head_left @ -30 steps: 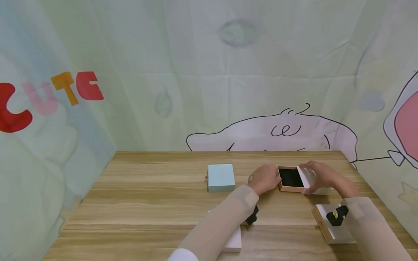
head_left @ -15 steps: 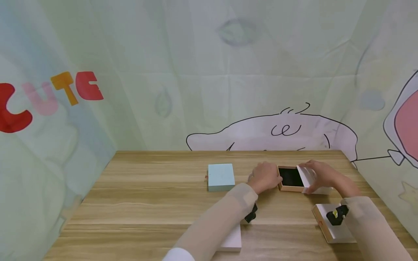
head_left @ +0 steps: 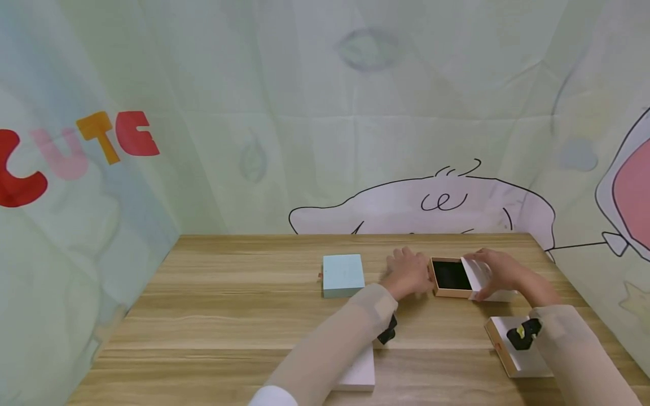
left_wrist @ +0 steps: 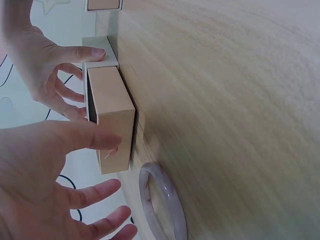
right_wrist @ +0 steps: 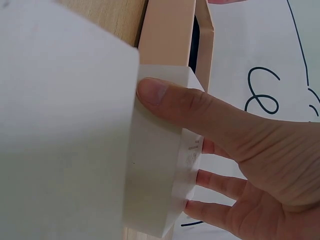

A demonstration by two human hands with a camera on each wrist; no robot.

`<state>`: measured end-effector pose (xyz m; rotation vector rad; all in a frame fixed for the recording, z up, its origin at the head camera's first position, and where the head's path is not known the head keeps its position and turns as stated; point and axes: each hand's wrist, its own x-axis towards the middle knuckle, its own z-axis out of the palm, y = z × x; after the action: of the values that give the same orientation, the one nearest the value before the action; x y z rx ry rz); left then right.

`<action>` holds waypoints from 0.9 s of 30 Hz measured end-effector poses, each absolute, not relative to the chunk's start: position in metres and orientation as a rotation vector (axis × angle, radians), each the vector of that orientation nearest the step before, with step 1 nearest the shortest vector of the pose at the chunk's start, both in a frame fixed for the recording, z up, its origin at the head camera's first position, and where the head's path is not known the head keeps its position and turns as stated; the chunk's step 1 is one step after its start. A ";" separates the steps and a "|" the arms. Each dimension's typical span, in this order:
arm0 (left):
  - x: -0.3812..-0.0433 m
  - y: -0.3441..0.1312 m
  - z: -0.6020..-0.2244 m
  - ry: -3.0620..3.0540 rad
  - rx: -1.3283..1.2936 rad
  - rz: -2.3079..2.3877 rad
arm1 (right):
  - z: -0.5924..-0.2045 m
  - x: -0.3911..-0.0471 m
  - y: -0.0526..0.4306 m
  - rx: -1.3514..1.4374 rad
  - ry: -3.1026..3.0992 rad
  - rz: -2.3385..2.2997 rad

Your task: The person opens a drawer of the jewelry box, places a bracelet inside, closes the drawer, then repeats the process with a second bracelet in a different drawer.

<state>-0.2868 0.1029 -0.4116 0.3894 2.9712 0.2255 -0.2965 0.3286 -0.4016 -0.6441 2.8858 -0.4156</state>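
Observation:
My right hand (head_left: 497,273) holds the white sleeve (right_wrist: 155,180) of a drawer box, thumb on one side and fingers on the other. Out of that sleeve, to the left, sticks a peach tray (left_wrist: 111,95) with a black inside, partly pulled out. Beside the tray's end is my left hand (head_left: 408,274), its fingers spread and holding nothing. In the left wrist view the thumb overlaps the small pull tab on the tray's end; contact cannot be told. A pale, glossy bangle (left_wrist: 172,200) lies on the wooden table close to the left fingers; the head view hides it.
A light blue box (head_left: 343,275) with a small tab stands left of my left hand. A white box (head_left: 358,372) is partly under my left forearm. Another white box (head_left: 533,361) with an orange-brown side stands near my right forearm. A printed curtain (head_left: 254,141) hangs behind the table.
My left hand has let go of the tray's end, moved slightly left and spread its fingers. The right hand keeps its grip on the sleeve, and the tray stays partly out.

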 end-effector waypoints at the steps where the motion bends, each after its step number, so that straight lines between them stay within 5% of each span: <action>1: -0.287 0.102 -0.412 2.968 0.389 0.212 | -0.402 -0.297 0.329 -0.641 2.886 -0.415; 27: -0.285 0.089 -0.412 2.872 0.322 0.230 | -0.401 -0.296 0.328 -0.616 2.875 -0.434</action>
<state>-0.2855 0.0889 -0.4122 0.3220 2.8725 0.2305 -0.2958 0.3280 -0.4010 -0.6164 2.8753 -0.4342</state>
